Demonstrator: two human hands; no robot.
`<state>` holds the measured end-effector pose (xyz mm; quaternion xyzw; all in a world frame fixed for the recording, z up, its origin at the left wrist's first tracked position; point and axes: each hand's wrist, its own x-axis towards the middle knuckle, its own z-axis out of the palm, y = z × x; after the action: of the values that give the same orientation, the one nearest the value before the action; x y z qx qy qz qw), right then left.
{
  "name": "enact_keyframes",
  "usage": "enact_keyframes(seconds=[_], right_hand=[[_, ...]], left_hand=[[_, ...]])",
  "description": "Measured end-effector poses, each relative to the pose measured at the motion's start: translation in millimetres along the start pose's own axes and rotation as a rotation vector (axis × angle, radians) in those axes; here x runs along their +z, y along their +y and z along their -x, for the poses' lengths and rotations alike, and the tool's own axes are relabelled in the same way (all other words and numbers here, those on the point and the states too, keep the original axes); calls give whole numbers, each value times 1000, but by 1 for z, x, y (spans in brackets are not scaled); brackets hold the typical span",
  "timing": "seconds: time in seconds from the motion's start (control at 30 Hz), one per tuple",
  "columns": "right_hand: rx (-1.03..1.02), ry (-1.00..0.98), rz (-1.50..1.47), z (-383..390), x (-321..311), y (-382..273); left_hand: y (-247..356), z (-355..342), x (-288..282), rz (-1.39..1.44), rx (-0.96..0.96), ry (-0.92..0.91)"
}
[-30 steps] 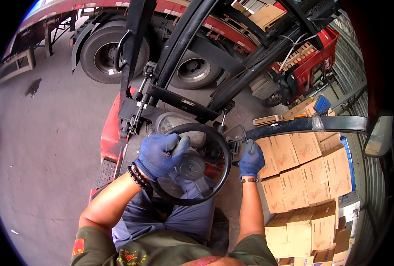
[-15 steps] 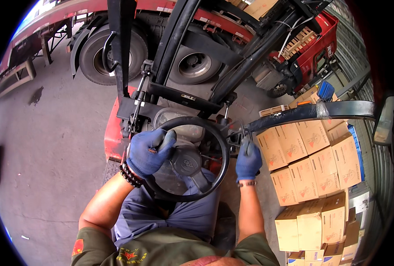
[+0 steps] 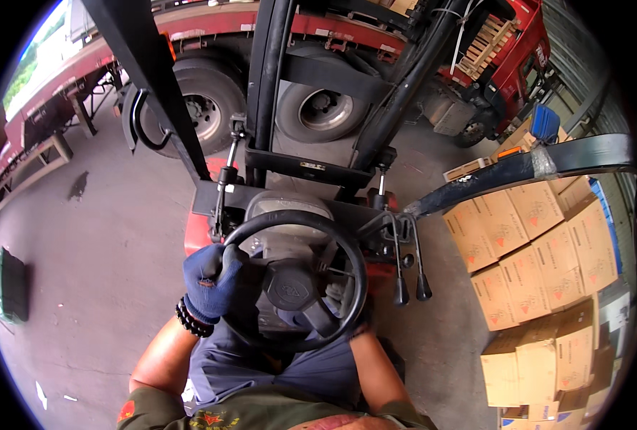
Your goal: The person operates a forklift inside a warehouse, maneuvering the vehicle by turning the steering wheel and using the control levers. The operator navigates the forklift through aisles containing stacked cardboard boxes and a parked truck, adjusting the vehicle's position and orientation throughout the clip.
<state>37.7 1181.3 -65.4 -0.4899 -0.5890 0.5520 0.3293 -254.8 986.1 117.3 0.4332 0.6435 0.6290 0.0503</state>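
My left hand (image 3: 213,281), in a blue knit glove with grey fingers, is closed around the left side of the black steering wheel (image 3: 356,247). Behind the wheel's lower right part, close to my thigh, is my right hand (image 3: 338,294). Wheel rim and spoke hide much of it, so its grip is unclear. To the right of the wheel, two black-knobbed control levers (image 3: 411,287) stand untouched. Past the wheel rise the forklift's dark mast (image 3: 264,93) and a tilt cylinder (image 3: 225,186).
A red flatbed truck (image 3: 211,21) with large tires (image 3: 322,111) stands across the front. Stacked cardboard boxes (image 3: 526,265) fill the right side, below a curved black bar (image 3: 519,172). A green bin (image 3: 8,285) sits on the concrete floor (image 3: 103,258) at far left.
My right hand has left the levers and moved left and down behind the steering wheel. My left hand has shifted down and left. The surroundings have swung in view.
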Motion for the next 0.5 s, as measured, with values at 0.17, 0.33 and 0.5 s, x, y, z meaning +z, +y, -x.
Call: enact_keyframes(seconds=[0.17,0.33,0.5], right_hand=[[36,-45,229,-152,35,18],[73,-84,410,-233,46,33],[95,-108,465,-270,36,54]], left_hand=[[34,-12,28,-34,-24,-23],[39,-10,74,-53,-81,24],[7,-5,102,-82,-35,70]])
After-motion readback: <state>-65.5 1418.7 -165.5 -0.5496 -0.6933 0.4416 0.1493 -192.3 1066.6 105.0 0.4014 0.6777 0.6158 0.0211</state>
